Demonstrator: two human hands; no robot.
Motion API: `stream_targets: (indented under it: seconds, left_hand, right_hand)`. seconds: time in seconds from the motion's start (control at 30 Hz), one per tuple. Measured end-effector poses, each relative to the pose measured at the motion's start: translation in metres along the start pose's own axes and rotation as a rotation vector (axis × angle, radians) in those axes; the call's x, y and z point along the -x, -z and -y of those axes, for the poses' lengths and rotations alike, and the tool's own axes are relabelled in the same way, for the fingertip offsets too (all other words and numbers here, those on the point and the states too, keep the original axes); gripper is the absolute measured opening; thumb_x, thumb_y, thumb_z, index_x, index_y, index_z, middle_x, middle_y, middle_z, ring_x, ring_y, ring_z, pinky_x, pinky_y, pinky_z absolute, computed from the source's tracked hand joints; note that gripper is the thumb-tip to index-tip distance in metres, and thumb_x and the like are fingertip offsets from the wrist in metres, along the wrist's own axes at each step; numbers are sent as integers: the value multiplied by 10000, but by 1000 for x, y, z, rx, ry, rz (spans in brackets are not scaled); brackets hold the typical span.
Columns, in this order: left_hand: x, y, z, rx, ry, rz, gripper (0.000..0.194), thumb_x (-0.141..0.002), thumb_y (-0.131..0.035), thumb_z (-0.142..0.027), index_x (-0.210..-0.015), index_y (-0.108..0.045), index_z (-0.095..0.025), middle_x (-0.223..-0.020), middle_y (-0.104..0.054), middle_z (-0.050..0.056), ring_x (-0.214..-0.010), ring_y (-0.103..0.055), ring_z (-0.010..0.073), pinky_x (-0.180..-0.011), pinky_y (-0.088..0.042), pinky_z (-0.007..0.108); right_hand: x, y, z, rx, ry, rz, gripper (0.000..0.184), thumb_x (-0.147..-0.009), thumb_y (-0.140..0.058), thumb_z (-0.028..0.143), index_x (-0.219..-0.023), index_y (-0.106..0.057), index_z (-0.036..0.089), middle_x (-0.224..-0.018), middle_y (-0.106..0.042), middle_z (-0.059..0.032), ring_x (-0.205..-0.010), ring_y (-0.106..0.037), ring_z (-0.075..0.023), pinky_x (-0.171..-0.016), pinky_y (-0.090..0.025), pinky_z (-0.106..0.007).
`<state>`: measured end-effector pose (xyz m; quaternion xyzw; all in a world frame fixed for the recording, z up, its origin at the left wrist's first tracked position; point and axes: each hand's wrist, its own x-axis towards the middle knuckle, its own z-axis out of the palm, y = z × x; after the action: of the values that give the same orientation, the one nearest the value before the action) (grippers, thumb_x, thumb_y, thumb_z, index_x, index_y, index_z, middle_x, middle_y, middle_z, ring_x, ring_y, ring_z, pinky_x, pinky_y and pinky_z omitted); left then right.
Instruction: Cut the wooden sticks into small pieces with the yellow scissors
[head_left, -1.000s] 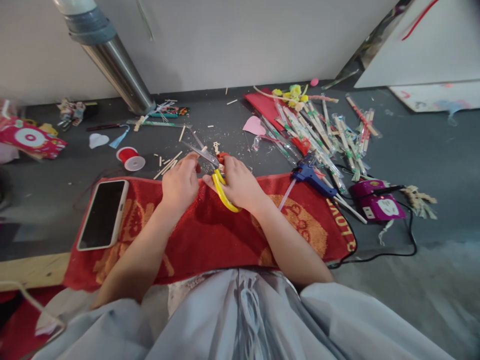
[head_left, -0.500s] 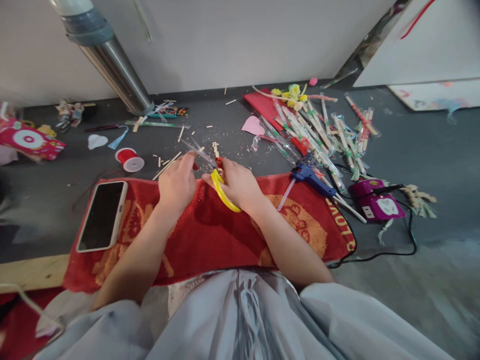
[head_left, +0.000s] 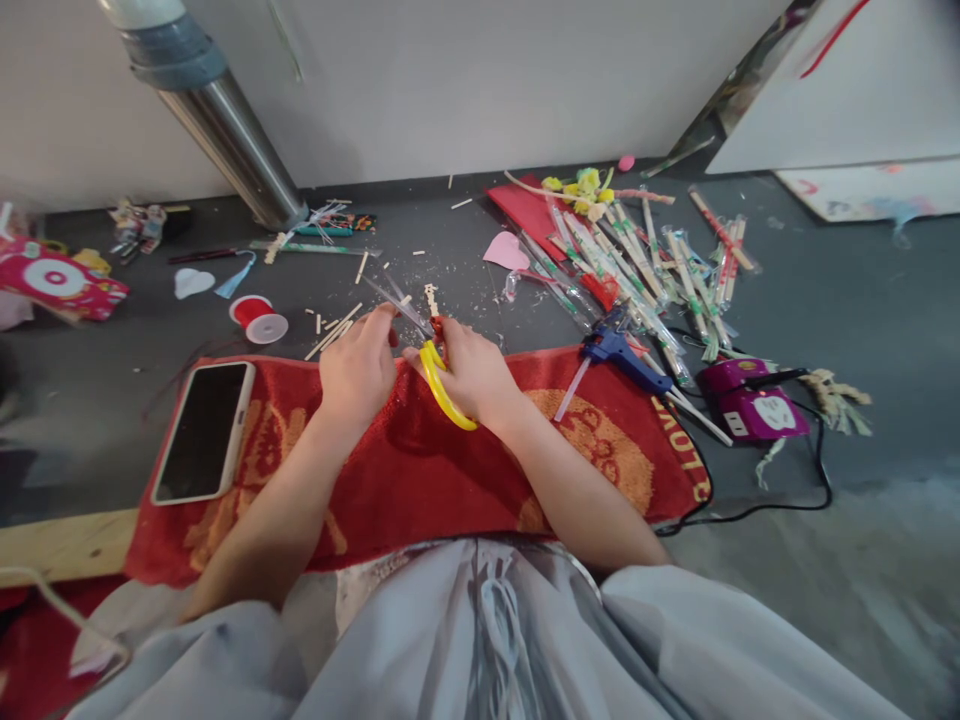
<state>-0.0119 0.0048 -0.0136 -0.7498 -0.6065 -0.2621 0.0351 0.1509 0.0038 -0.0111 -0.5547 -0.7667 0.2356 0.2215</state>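
My right hand [head_left: 476, 370] is closed on a pair of scissors with yellow handles [head_left: 444, 390]. Their blades [head_left: 401, 308] point up and to the left, a little apart. Just left of the blades is my left hand [head_left: 358, 368], its fingers curled inward; what they pinch, if anything, is hidden. A small pale stick piece [head_left: 406, 300] shows at the blades. Several thin pale sticks [head_left: 335, 332] lie on the table beside my left hand. Beyond my right hand's fingertips stands out a small pale piece built of short sticks [head_left: 431, 298].
A red towel [head_left: 420, 470] lies under my forearms, with a phone [head_left: 204, 432] on its left. Right of me are a blue glue gun [head_left: 626, 358], wrapped sticks [head_left: 615, 255] and a purple power block [head_left: 754, 400] with a cord. A red ribbon spool [head_left: 257, 318] sits left.
More thin sticks now lie beside my left hand, where a single long one showed before. The scissors' handles have shifted slightly left and down. Both hands stay nearly in place.
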Motion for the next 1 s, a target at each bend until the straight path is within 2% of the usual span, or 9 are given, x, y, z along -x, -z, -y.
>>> stream_targets:
  seconds: [0.17, 0.3, 0.4, 0.43, 0.5, 0.6, 0.73, 0.9, 1.0]
  left_hand:
    - [0, 2, -5, 77, 48, 39, 355, -944, -331, -295, -1153, -601, -198, -927, -673, 111, -922, -658, 277, -836, -484, 404]
    - [11, 3, -17, 148, -43, -144, 281, -922, -437, -349, -1120, -575, -205, -1168, -599, 183, -1164, -546, 350, -1019, -374, 557]
    - [22, -4, -27, 245, -155, -194, 221, -898, -505, -384, -1050, -527, -225, -1048, -592, 151, -1033, -574, 314, -964, -412, 557]
    - [25, -8, -29, 296, -160, -193, 281, -887, -525, -424, -1082, -502, -222, -1038, -580, 143, -1024, -570, 306, -950, -428, 549]
    - [29, -19, -30, 397, -149, -185, 546, -847, -549, -568, -1226, -431, -193, -1143, -542, 162, -1105, -539, 315, -956, -448, 541]
    - [30, -37, -26, 551, -164, -47, 890, -796, -524, -727, -1430, -255, -164, -1436, -369, 224, -1374, -363, 370, -1109, -346, 573]
    - [32, -52, -23, 728, -160, 119, 1104, -687, -579, -818, -1498, -145, -207, -1530, -242, 219, -1460, -238, 390, -1183, -242, 590]
    - [33, -58, -28, 749, -105, 88, 1280, -540, -733, -787, -1508, -98, -240, -1543, -194, 206, -1478, -160, 404, -1202, -188, 609]
    - [30, -61, -29, 755, -101, 59, 1283, -525, -756, -769, -1495, -106, -235, -1524, -194, 215, -1449, -226, 397, -1187, -248, 589]
  right_hand:
    - [0, 4, 5, 20, -71, 51, 495, -937, -443, 582, -1073, -564, 122, -992, -690, -164, -893, -665, -288, -778, -467, -359]
    - [-4, 6, 2, -78, -107, -5, 459, -910, -461, 617, -972, -576, 176, -943, -692, -119, -849, -657, -255, -729, -452, -330]
    - [-6, 7, -2, -214, -167, -32, 490, -891, -428, 677, -817, -548, 208, -811, -673, -68, -748, -632, -216, -680, -432, -313]
    - [-5, 7, -3, -284, -173, -41, 504, -891, -411, 690, -776, -533, 214, -763, -659, -50, -716, -619, -200, -670, -428, -306]
    - [-4, 5, -4, -438, -152, -49, 530, -899, -368, 702, -728, -513, 221, -699, -629, -21, -674, -597, -171, -657, -428, -293]
    - [-2, 2, -4, -554, -104, -35, 548, -909, -331, 704, -722, -519, 225, -683, -610, -4, -648, -577, -153, -635, -431, -284]
    - [-3, 0, -1, -495, -83, 24, 474, -920, -393, 648, -802, -573, 225, -760, -655, -28, -709, -611, -183, -670, -463, -319]
    - [-5, 1, 1, -452, -50, 98, 447, -931, -396, 616, -874, -606, 226, -842, -679, -72, -787, -638, -235, -714, -509, -377]
    - [-4, 1, 2, -468, -36, 68, 493, -913, -392, 651, -873, -611, 211, -821, -665, -67, -776, -636, -235, -690, -497, -359]
